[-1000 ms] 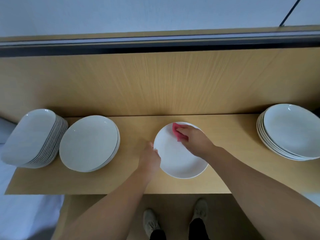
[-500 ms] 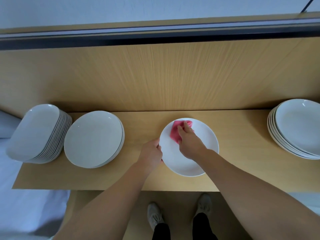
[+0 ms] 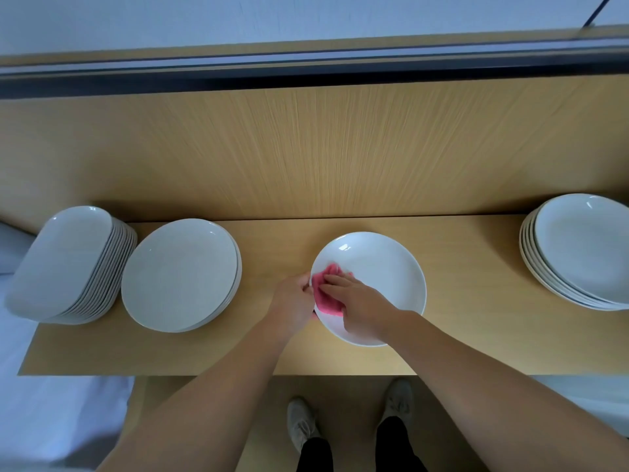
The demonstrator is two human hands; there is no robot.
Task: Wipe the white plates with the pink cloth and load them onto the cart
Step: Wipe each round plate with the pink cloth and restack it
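The right hand [image 3: 360, 308] lay flat on the pink cloth [image 3: 325, 296], fingers stretched out and pressing it onto the near-left part of the white plate [image 3: 384, 267] rather than curling round it. The left hand [image 3: 294, 304] gripped that plate's left rim, fingers curled over the edge, apparently to steady it. The plate sat on the wooden shelf [image 3: 459, 318] about midway along, well apart from the piles on either side. To the left stood a round stack [image 3: 180, 274], and just beside it, at the shelf's end, an oblong stack [image 3: 64, 260] leaning outward. At the far right stood a deeper stack [image 3: 585, 247], partly cut off by the frame edge. As a judgement, the job was in its wiping step on a single plate. The cloth covered only a small patch, so most of the plate's face seemed left to do, and loading had not yet begun for it. Nothing plainly recognisable as a cart showed. Whether the shelf belonged to one, and which piles were already wiped, could not be told, though many plates appeared to remain. No brand, label or writing could be read on the plates, the cloth, the shelf or the shoes [image 3: 301, 424] below.
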